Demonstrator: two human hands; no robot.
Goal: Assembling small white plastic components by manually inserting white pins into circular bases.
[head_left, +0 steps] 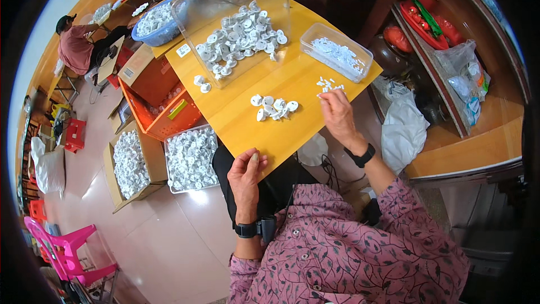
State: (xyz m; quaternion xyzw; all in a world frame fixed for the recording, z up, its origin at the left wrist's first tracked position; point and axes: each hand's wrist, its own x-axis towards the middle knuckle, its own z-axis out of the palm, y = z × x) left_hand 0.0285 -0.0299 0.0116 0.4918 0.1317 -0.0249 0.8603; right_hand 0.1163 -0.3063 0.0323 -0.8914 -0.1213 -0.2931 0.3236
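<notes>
Across the yellow wooden tabletop (230, 115), small white plastic slips (326, 85) lie by the right hand (339, 116), whose narrow pinch should suit lifting them singly, though whether it or the curled left hand (245, 173) holds anything I cannot tell, while round white plastic knobs (275, 108) could hamper leftward moves, a clear rectangular tub (343, 38) behind.

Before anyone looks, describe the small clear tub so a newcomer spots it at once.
Find the yellow table. Near its right corner, beyond the right hand, sits the tub. Unlike the taller clear bin, it holds tiny white pieces.
</notes>
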